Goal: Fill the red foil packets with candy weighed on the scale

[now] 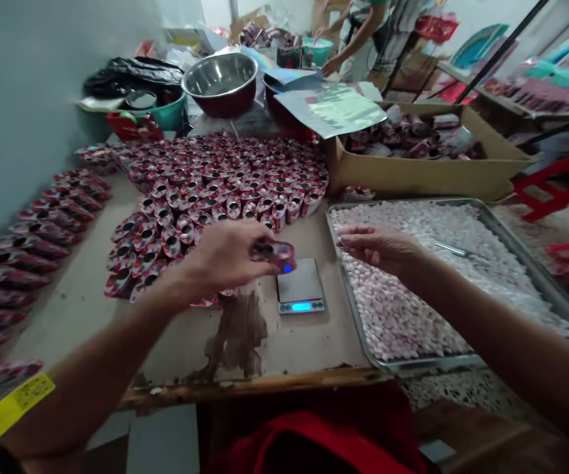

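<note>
My left hand [222,257] is closed around a small open-topped pouch [284,253] with a red and dark print, which it holds just above a flat digital scale [298,283] with a lit blue display. My right hand [380,249] hovers over the left side of a metal tray [360,329] spread with small whitish-pink candies [402,316]. Its fingertips are drawn together; whatever may be between them is too small to make out. Behind the left hand, many similar open pouches [235,171] stand packed together, some with pale pieces showing in their mouths.
A row of pouches [22,250] lines the table's left side. A metal scoop or tongs [452,247] lies on the candies. Behind stand a cardboard box [412,174] of pouches, a steel bowl [220,82] and a teal basin [173,115]. Another person's arm [363,33] shows at the back.
</note>
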{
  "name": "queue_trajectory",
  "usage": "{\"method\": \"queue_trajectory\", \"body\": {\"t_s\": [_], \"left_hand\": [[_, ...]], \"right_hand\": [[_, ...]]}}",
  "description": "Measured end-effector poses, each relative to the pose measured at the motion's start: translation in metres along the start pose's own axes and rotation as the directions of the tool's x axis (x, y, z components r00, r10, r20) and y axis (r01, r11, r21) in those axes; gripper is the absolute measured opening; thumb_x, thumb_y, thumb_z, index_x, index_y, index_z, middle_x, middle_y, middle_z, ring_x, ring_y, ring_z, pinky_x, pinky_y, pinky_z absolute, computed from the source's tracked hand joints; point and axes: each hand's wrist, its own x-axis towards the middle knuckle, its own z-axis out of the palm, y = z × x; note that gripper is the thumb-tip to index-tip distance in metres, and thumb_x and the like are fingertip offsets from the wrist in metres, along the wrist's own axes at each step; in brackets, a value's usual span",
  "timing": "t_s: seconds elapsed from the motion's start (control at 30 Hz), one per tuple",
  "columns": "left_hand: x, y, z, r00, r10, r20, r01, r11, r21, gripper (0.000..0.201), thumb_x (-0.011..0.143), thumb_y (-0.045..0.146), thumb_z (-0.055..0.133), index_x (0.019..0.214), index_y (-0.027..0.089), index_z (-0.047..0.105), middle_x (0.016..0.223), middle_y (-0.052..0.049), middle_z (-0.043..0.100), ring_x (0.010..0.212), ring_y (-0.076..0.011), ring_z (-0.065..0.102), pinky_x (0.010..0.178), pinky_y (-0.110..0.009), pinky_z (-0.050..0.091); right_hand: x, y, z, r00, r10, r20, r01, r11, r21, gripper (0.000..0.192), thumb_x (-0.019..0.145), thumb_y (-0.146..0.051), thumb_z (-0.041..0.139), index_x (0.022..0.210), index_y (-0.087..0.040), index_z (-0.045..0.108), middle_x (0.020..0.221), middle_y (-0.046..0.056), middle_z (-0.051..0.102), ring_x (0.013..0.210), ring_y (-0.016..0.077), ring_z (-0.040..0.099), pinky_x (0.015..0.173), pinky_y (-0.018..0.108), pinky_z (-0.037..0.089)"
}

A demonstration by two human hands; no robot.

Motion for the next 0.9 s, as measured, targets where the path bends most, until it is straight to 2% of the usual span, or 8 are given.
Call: {"method": "queue_trajectory", "body": {"t_s": [0.1,0.2,0.27,0.33,0.43,0.57,0.67,0.9], "left_hand": [[0.006,0.036,0.071,0.991,-0.106,0.087,0.096,0.989,0.113,0.029,0.091,0.045,0.08,0.107,0.02,0.081,0.104,-0.007,0.081,0.091,-0.0248,0.076,0.073,-0.032,0.051],[0.007,0.041,0.097,0.974,-0.172,0.146,0.145,0.973,0.178,0.032,0.093,0.046,0.079,0.113,0.02,0.079,0.111,-0.009,0.079,0.099,-0.029,0.076,0.076,-0.035,0.053],[0.002,0.038,0.096,0.978,-0.175,0.116,0.152,0.972,0.181,0.046,0.089,0.048,0.085,0.124,0.02,0.076,0.119,-0.009,0.078,0.105,-0.0303,0.076,0.082,-0.036,0.056],[-0.009,0.034,0.087,0.986,-0.165,0.038,0.157,0.974,0.164,0.064,0.084,0.05,0.091,0.138,0.022,0.07,0.128,-0.009,0.077,0.106,-0.0294,0.076,0.086,-0.036,0.057],[-0.031,0.023,0.067,0.982,-0.158,-0.101,0.174,0.968,0.182,0.06,0.085,0.048,0.09,0.138,0.026,0.071,0.124,-0.007,0.078,0.095,-0.0261,0.077,0.082,-0.035,0.058],[-0.058,0.011,0.04,0.948,-0.089,-0.307,0.172,0.951,0.255,0.03,0.092,0.044,0.081,0.117,0.028,0.08,0.108,-0.003,0.083,0.09,-0.0261,0.078,0.078,-0.034,0.056],[-0.065,0.017,0.025,0.872,-0.033,-0.488,0.171,0.956,0.24,0.023,0.095,0.045,0.078,0.106,0.024,0.083,0.107,-0.004,0.084,0.094,-0.0277,0.08,0.082,-0.035,0.056],[-0.049,0.049,0.019,0.768,0.095,-0.633,0.092,0.962,0.256,0.016,0.096,0.035,0.079,0.098,0.019,0.083,0.098,-0.008,0.084,0.094,-0.0305,0.08,0.088,-0.039,0.058]], "right_hand": [[-0.019,-0.006,-0.009,0.998,-0.057,0.018,0.058,0.993,-0.104,0.027,0.065,-0.015,0.098,0.085,-0.017,0.08,0.083,0.005,0.079,0.072,0.0124,0.072,0.072,0.022,0.062],[-0.036,-0.018,-0.037,0.952,-0.301,0.045,0.292,0.862,-0.414,0.023,0.071,-0.03,0.093,0.088,-0.018,0.082,0.076,0.004,0.075,0.066,0.0149,0.066,0.066,0.028,0.055],[-0.044,-0.024,-0.062,0.9,-0.426,0.092,0.358,0.603,-0.713,0.015,0.078,-0.03,0.084,0.088,-0.019,0.083,0.071,0.003,0.072,0.065,0.0175,0.064,0.065,0.031,0.05],[-0.049,-0.026,-0.085,0.864,-0.473,0.174,0.314,0.236,-0.919,0.012,0.083,-0.029,0.077,0.086,-0.02,0.083,0.076,0.005,0.073,0.071,0.0222,0.066,0.07,0.035,0.049],[-0.052,-0.02,-0.109,0.82,-0.486,0.302,0.275,-0.129,-0.953,0.018,0.094,-0.032,0.07,0.093,-0.02,0.083,0.096,0.012,0.077,0.09,0.029,0.07,0.084,0.041,0.052],[-0.056,0.004,-0.108,0.698,-0.532,0.479,0.383,-0.288,-0.878,0.025,0.105,-0.035,0.061,0.113,-0.016,0.076,0.112,0.016,0.073,0.105,0.0314,0.066,0.093,0.044,0.053],[-0.054,0.029,-0.084,0.65,-0.448,0.614,0.464,-0.406,-0.787,0.023,0.107,-0.027,0.056,0.118,-0.014,0.071,0.127,0.02,0.071,0.115,0.0338,0.062,0.102,0.049,0.052],[-0.02,0.083,-0.006,0.714,-0.548,0.436,0.284,-0.342,-0.896,0.05,0.111,-0.019,0.043,0.154,0.005,0.054,0.154,0.031,0.058,0.145,0.0409,0.055,0.125,0.056,0.039]]}}
